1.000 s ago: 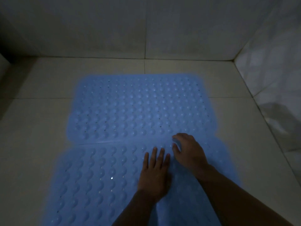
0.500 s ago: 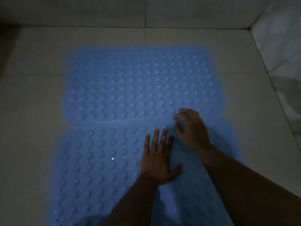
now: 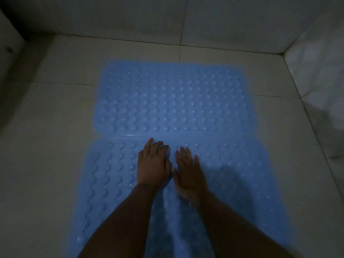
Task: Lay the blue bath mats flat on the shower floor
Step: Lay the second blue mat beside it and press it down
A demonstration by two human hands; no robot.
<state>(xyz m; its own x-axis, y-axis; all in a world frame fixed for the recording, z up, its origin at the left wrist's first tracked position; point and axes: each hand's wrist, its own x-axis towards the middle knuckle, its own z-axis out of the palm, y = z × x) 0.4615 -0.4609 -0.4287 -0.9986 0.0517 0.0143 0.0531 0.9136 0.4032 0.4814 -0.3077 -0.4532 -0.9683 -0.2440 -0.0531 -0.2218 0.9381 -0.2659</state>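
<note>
Change: both hands have slid left along the near mat and drawn close together; the right hand, curled at the seam half a second ago, now lies flat.
Left hand [image 3: 152, 164]: palm down on the near mat [image 3: 111, 183], fingertips just short of the seam, fingers close together, holding nothing.
Right hand [image 3: 189, 170]: just beside the left, fingers straight, pressing the same mat.
Mats: far mat [image 3: 173, 99] lies flat on the floor tiles [image 3: 46, 146], well short of the back wall [image 3: 130, 17]; the near mat's far edge meets it at the seam.
Risk: uneven pressing could shove the near mat over the far one or leave a ridge at the seam; dim light may hide a raised edge.
</note>
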